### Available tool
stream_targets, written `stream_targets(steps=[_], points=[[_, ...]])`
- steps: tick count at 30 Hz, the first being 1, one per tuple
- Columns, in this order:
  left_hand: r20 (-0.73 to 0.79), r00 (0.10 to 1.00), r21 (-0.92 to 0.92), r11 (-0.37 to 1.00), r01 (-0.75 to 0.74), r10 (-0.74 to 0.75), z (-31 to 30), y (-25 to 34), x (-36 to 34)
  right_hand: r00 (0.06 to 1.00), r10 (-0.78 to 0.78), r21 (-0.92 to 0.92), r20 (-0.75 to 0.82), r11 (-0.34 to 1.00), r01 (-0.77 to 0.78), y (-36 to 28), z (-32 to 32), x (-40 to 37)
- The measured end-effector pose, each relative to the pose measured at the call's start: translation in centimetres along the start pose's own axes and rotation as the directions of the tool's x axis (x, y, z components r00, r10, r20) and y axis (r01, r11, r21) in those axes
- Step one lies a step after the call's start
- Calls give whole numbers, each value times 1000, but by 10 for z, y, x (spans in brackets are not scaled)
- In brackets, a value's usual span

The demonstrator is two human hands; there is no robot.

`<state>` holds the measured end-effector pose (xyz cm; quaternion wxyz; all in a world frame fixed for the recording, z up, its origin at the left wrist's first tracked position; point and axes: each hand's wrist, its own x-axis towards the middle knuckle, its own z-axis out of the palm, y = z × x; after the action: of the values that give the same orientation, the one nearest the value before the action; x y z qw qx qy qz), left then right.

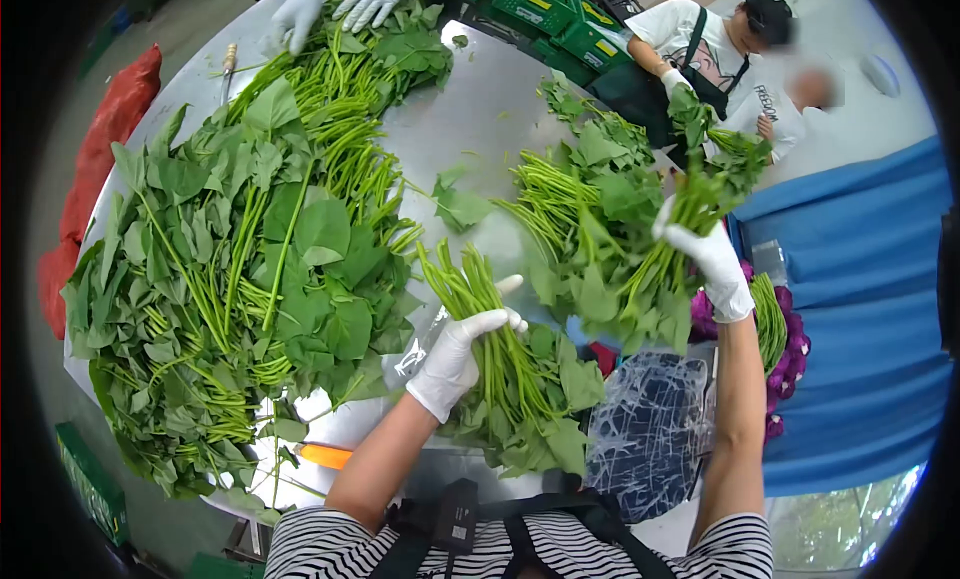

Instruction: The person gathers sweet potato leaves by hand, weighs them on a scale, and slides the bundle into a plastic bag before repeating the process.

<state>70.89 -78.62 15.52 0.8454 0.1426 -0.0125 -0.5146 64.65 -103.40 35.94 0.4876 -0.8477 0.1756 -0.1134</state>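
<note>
My left hand (450, 367), in a white glove, is closed around the stems of a bunch of leafy greens (510, 379). The cut stem ends point up and away from me, and the leaves hang toward my body. Also gloved, my right hand (718, 264) grips a second bunch of leafy greens (655, 279) at the right table edge; part of its fingers is hidden by the stems. Beyond it, another heap of greens (550, 194) lies on the metal table (430, 129). A large pile of long-stemmed greens (240, 209) covers the table's left side.
An orange handle (325, 455) lies near my left forearm. A wooden-handled tool (230, 59) is at the far left, near another person's gloved hands (300, 14). Two people stand at upper right, by green crates (535, 7). A plastic-covered container (645, 419) sits below my right hand.
</note>
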Motion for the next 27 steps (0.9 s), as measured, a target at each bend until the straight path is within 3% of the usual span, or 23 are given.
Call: stream_targets(steps=[2, 3, 4, 6, 8, 10, 11, 14, 16, 18, 20, 21, 22, 23, 24, 25, 27], points=[[18, 1000, -28, 1000, 14, -13, 4, 2, 1, 985, 131, -131, 113, 985, -116, -20, 10, -20], [3, 1000, 4, 1000, 19, -19, 3, 3, 2, 985, 20, -94, 170, 996, -4, -25, 0, -27], [2, 1000, -4, 1000, 25, -25, 4, 2, 3, 988, -92, 59, 122, 995, 86, -29, -4, -36], [-3, 999, -14, 999, 36, -36, 5, 2, 4, 978, -59, 147, 198, 989, 30, -28, -2, -43], [-50, 996, -18, 998, 67, -68, 9, -1, 4, 966, -32, 95, 257, 995, 7, -32, 13, -53], [43, 994, 22, 995, 102, -103, 21, 0, 1, 944, -137, 295, 300, 954, 44, -35, 28, -60], [19, 990, 5, 990, 138, -138, 18, -3, 1, 960, -101, 255, 262, 966, 32, -39, 38, -62], [84, 993, 111, 991, 72, -82, 23, 0, -12, 981, 27, 190, 193, 980, -65, -45, 51, -65], [91, 995, 164, 986, 30, -45, 33, 9, -29, 984, 14, 212, 180, 976, -52, -47, 54, -66], [41, 997, 363, 929, -77, 67, 38, 21, -44, 980, 40, 200, 194, 977, -79, -47, 53, -71], [83, 987, 375, 913, -158, 137, 35, 30, -57, 993, 20, 34, 118, 999, -24, -53, 59, -81], [68, 982, 421, 887, -187, 174, 38, 38, -66, 993, -94, -206, 74, 973, 107, -40, 56, -79], [51, 976, 467, 858, -212, 213, 44, 45, -78, 991, -111, -190, 77, 974, 124, -42, 58, -82], [54, 963, 526, 812, -251, 263, 52, 50, -89, 965, -261, -474, -9, 851, 226, -42, 61, -85], [42, 941, 632, 720, -286, 337, 64, 55, -102, 905, -422, -719, -51, 644, 260, -43, 63, -88], [38, 925, 669, 678, -304, 377, 70, 59, -113, 809, -588, -805, -16, 487, 338, -42, 63, -88], [40, 898, 737, 595, -322, 438, 77, 63, -132, 741, -671, -802, -21, 453, 388, -46, 69, -93]])
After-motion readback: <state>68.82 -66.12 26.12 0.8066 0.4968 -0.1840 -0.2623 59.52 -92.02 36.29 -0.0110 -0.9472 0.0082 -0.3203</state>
